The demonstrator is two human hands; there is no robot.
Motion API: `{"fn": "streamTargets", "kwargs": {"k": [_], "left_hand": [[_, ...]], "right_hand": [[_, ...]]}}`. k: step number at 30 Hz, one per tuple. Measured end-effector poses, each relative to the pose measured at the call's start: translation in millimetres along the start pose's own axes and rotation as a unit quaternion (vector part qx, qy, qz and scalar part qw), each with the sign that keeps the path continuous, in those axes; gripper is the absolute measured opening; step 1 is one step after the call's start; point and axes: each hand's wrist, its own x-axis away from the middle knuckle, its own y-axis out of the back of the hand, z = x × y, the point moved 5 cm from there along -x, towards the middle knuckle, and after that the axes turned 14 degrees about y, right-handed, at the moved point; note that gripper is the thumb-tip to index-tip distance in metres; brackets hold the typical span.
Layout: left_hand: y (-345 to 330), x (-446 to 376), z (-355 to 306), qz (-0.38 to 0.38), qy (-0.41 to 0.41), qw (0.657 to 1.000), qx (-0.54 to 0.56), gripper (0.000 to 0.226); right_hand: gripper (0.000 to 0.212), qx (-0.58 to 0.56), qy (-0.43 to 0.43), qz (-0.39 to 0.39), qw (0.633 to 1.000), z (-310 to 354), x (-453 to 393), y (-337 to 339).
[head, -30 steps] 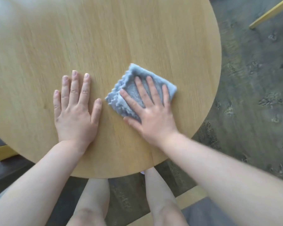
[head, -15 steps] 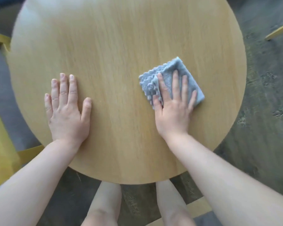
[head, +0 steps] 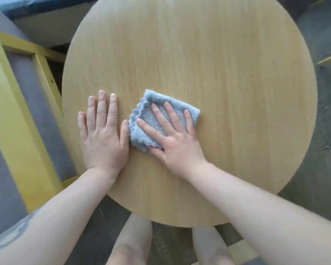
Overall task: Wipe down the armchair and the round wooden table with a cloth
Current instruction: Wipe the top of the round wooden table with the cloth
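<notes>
We find no legible text, label, brand, number or sign anywhere in this view.
</notes>
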Motion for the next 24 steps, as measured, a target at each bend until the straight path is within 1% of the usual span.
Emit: {"fn": "streamTargets", "kwargs": {"k": [1,2,3,4,5,6,7,8,9,10,11,12,13,14,15,16,17,18,19,20,21,22,23,24], "left_hand": [[0.4,0.1,-0.2,0.000,-0.002,1.000,0.002,0.060],[0.4,0.0,0.1,0.003,-0.003,1.000,0.002,0.060],[0.1,0.3,0.9,0.006,-0.002,1.000,0.000,0.060],[-0.3,0.6,1.9,0.009,0.000,1.000,-0.003,0.060],[-0.5,0.9,2.6,0.012,0.001,1.000,-0.006,0.060],[-0.6,0.9,3.0,0.013,-0.001,1.000,-0.007,0.060],[-0.5,0.2,3.5,0.011,-0.002,1.000,-0.006,0.060],[0.2,-0.8,3.7,0.006,-0.005,1.000,-0.001,0.059],[1.0,-1.6,3.4,0.003,-0.005,1.000,0.007,0.058],[1.5,-1.6,3.5,0.001,-0.002,1.000,0.016,0.058],[1.7,-1.8,3.5,0.001,0.002,1.000,0.022,0.058],[1.3,-2.1,3.1,0.003,0.003,1.000,0.019,0.059],[0.6,-2.1,2.9,0.007,0.001,1.000,0.008,0.060],[0.3,-3.0,2.4,0.011,-0.003,1.000,-0.004,0.061],[0.4,-5.3,1.3,0.014,-0.007,1.000,-0.011,0.062],[1.3,-9.1,-0.4,0.016,-0.009,1.000,-0.014,0.062],[2.2,-13.9,-2.6,0.016,-0.008,1.000,-0.014,0.063],[2.8,-18.9,-4.9,0.014,-0.005,1.000,-0.016,0.064],[3.2,-23.3,-7.7,0.013,-0.002,1.000,-0.018,0.064],[3.7,-27.0,-10.4,0.011,0.003,1.000,-0.020,0.064],[4.2,-30.5,-12.9,0.009,0.010,1.000,-0.020,0.064],[4.7,-33.7,-15.1,0.010,0.016,1.000,-0.021,0.063],[4.7,-35.8,-16.6,0.013,0.023,0.999,-0.023,0.063],[4.6,-37.1,-18.0,0.016,0.028,0.999,-0.027,0.063]], "right_hand": [[0.058,0.012,0.044,0.003,0.999,-15.0,-16.0,4.0],[0.058,0.015,0.018,-0.009,1.000,-35.4,-26.2,8.3],[0.057,0.003,-0.063,-0.031,0.998,-55.1,-29.1,11.1],[0.057,-0.001,-0.167,-0.057,0.984,-65.8,-23.8,11.6],[0.056,0.007,-0.253,-0.082,0.964,-62.4,-14.1,9.5],[0.057,0.011,-0.287,-0.095,0.953,-47.0,-9.1,6.6],[0.058,0.013,-0.265,-0.086,0.960,-24.5,-11.9,2.7],[0.058,0.007,-0.196,-0.065,0.978,-2.7,-20.5,-0.7],[0.058,-0.004,-0.105,-0.041,0.994,10.7,-31.4,-1.2],[0.058,-0.002,-0.020,-0.021,1.000,9.7,-42.5,0.2],[0.058,0.008,0.033,-0.014,0.999,-3.1,-54.1,5.1],[0.059,0.014,0.038,-0.016,0.999,-22.7,-61.9,9.9],[0.059,0.011,-0.011,-0.032,0.999,-44.2,-63.0,12.7],[0.059,0.005,-0.096,-0.054,0.994,-60.2,-56.7,15.1],[0.059,0.010,-0.183,-0.078,0.980,-66.3,-43.7,16.3],[0.058,0.017,-0.236,-0.093,0.967,-60.8,-30.1,15.5],[0.057,0.020,-0.233,-0.094,0.968,-45.8,-22.5,14.0],[0.057,0.021,-0.173,-0.073,0.982,-27.3,-21.0,9.8],[0.056,0.012,-0.078,-0.045,0.996,-13.9,-24.8,6.6],[0.055,0.006,0.024,-0.021,0.999,-12.8,-34.3,6.7],[0.055,0.016,0.095,-0.011,0.995,-26.3,-47.7,9.2],[0.055,0.025,0.114,-0.014,0.993,-48.4,-61.5,14.7],[0.055,0.029,0.074,-0.023,0.997,-77.3,-71.6,20.6],[0.056,0.020,-0.007,-0.035,0.999,-107.7,-73.5,25.6]]}}
